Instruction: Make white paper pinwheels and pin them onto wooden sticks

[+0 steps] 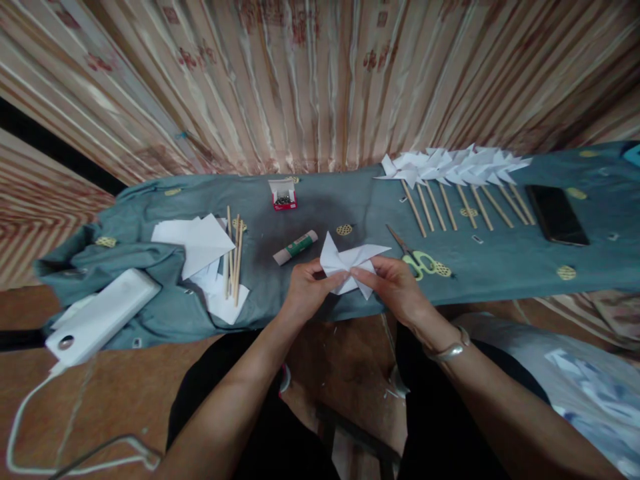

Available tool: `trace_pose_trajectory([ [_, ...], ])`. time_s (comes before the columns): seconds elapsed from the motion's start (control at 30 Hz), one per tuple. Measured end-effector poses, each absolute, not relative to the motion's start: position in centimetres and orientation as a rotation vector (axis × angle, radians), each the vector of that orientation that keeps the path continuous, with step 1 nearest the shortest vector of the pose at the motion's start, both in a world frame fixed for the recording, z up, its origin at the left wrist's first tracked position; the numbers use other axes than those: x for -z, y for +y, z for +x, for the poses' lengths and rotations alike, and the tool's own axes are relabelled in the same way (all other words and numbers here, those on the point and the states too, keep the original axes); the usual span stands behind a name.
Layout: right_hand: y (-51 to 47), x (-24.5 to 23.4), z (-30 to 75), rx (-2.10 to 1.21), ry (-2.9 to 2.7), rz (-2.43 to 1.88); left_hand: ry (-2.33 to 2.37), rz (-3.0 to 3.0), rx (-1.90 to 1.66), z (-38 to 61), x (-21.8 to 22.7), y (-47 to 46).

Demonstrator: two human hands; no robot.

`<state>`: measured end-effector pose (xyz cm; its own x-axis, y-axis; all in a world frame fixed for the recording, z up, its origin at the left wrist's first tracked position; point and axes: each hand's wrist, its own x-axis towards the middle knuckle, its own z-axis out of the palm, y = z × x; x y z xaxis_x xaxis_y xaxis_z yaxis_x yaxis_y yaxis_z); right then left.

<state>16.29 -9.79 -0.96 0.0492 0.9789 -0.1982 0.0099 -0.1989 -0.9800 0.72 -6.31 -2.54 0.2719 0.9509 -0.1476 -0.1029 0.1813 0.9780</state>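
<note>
Past loose paper sheets point(197, 243), wooden sticks point(234, 257) and a glue stick point(295, 247) lying within easy reach on the grey cloth point(320, 207), the left hand point(305, 293) and right hand point(395, 287) both pinch a folded paper pinwheel point(350, 263) just above the cloth's near edge, seemingly to keep its flaps gathered, with scissors point(417, 257) just to the right.

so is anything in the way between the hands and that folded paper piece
Nothing visible. The left hand and right hand both pinch the folded paper piece directly near its middle. The glue stick and scissors lie on the cloth beyond it, to either side, not between.
</note>
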Motion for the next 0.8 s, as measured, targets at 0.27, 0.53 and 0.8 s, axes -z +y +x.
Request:
trace_pose_trajectory([
  [0.27, -9.4, 0.6, 15.8, -1.265, -1.144, -1.445, 1.049, 1.123, -0.992, 0.2, 2.0, -6.1],
  [0.53, -8.9, -0.2, 14.6, -1.292, -1.166, -1.367, 1.055, 1.125, -1.058, -0.7, 1.8, -5.9],
  [0.8, -7.9, -0.7, 15.1, -1.208, -1.067, -1.385, 1.101, 0.934, -1.116, -1.3, 1.5, -5.3],
])
